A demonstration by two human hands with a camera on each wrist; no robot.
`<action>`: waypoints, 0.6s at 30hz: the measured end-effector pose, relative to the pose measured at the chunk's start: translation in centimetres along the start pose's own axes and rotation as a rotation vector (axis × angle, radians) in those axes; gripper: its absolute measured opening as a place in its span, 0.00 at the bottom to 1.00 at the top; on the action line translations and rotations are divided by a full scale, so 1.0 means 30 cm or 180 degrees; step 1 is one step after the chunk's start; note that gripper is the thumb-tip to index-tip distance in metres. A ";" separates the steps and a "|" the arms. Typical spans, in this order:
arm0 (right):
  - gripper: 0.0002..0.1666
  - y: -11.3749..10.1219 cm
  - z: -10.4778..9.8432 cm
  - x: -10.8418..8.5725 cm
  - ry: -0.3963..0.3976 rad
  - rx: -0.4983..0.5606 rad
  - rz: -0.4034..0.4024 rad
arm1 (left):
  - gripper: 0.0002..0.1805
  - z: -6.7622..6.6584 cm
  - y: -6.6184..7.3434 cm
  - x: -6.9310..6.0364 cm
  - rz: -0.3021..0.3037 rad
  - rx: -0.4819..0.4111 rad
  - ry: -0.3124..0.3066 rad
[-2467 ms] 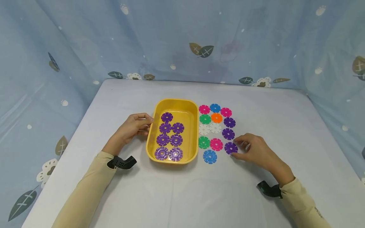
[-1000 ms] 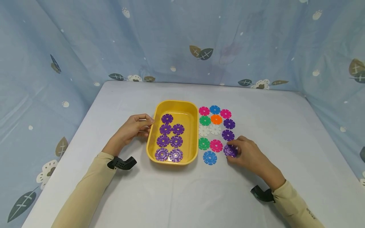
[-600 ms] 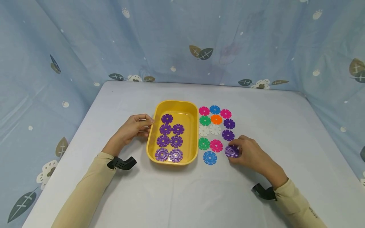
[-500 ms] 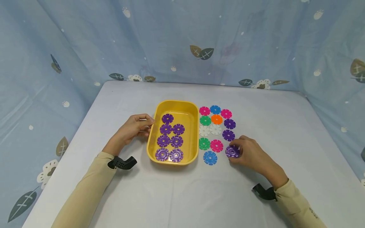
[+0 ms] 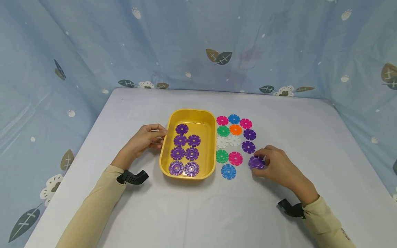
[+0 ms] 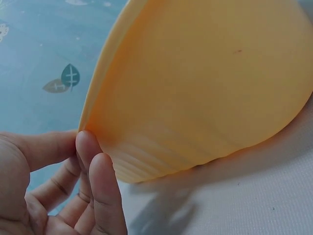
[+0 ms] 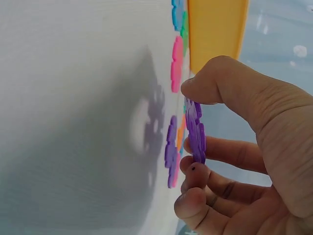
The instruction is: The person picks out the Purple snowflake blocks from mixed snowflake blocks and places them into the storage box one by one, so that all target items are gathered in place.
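Note:
My left hand (image 5: 141, 140) pinches the left rim of a yellow plastic tray (image 5: 208, 144) between thumb and fingers; the left wrist view shows this grip on the tray's edge (image 6: 93, 93). Inside the tray several purple snowflake discs lie flat in two columns. To the tray's right, my right hand (image 5: 280, 167) holds a purple snowflake disc (image 5: 256, 162) by its edges, thumb on one side and fingertips on the other. In the right wrist view this disc (image 7: 196, 134) is clear of the table, its shadow on the cloth.
Between tray and right hand lie loose discs: pink (image 5: 235, 158), green (image 5: 222, 156), blue (image 5: 228, 171), white (image 5: 234, 140) and orange (image 5: 235, 129). Two more purple discs (image 5: 248, 147) lie just beyond the right hand. White cloth (image 5: 192, 213) covers the table; a blue curtain (image 5: 173, 44) hangs behind.
My right hand has taken hold of the nearest purple disc on the right, lifted it off the cloth and shifted it slightly rightward. The left hand and tray have stayed put.

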State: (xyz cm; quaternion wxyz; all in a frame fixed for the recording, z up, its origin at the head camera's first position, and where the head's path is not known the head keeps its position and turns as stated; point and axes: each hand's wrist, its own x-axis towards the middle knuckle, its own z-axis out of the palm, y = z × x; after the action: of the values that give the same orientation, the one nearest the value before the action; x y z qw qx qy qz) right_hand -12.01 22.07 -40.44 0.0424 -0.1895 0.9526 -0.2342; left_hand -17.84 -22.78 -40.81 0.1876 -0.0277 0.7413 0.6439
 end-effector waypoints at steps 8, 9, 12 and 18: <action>0.30 -0.014 -0.025 0.010 0.0068 0.0003 -0.0023 | 0.13 -0.004 -0.007 0.000 0.0039 -0.0020 -0.0017; 0.30 -0.017 -0.027 0.012 0.0083 -0.0005 -0.0035 | 0.13 -0.005 -0.009 0.000 0.0048 -0.0022 -0.0024; 0.29 -0.027 -0.036 0.019 0.0141 -0.0007 -0.0092 | 0.14 -0.006 -0.011 0.000 0.0059 -0.0037 -0.0030; 0.29 -0.049 -0.055 0.036 0.0298 0.0001 -0.0255 | 0.14 -0.005 -0.010 0.000 0.0058 -0.0038 -0.0018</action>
State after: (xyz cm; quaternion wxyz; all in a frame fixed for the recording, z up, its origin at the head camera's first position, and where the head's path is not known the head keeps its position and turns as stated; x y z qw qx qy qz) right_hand -12.79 21.17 -38.29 -0.0116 -0.2164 0.9451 -0.2444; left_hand -17.79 -22.98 -41.07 0.1837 -0.0202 0.7370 0.6501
